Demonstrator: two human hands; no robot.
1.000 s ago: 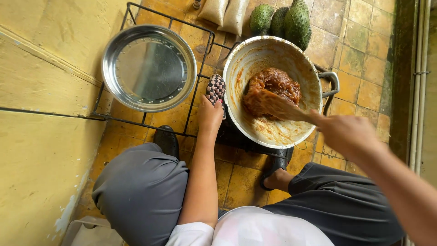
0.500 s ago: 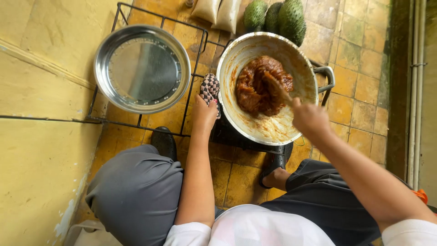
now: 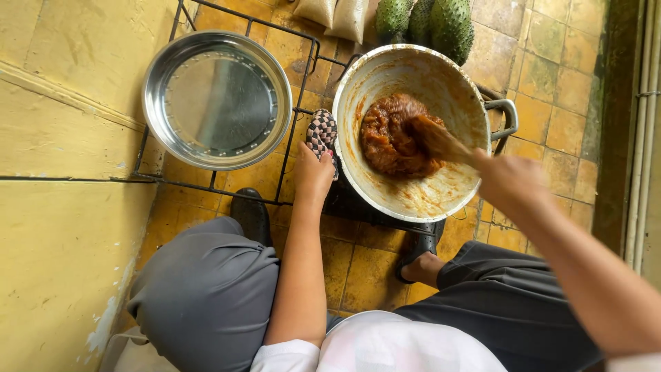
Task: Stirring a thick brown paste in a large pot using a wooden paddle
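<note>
Upper left of frame: an empty steel pan (image 3: 217,100) sat on a black wire rack (image 3: 303,103) over yellow tiles. Centre: the left hand (image 3: 313,176) had its fingers closed on a checkered cloth (image 3: 321,131), pressed against the left rim of the wok (image 3: 413,200). Centre right: the wok, pale and sauce-smeared, held a thick reddish-brown paste (image 3: 389,134); it looked dense, sticky and heavy to turn, and the wok probably hot, so best held through the cloth or by the metal side handle (image 3: 506,114). Right: the right hand (image 3: 513,182) was clamped round a wooden spoon (image 3: 437,138) with its blade in the paste; the spoon seemed stiff and light. Top edge: green spiky fruit (image 3: 451,21) and pale bags (image 3: 337,14) were cut off. The burner under the wok was hidden; the right hand was blurred.
</note>
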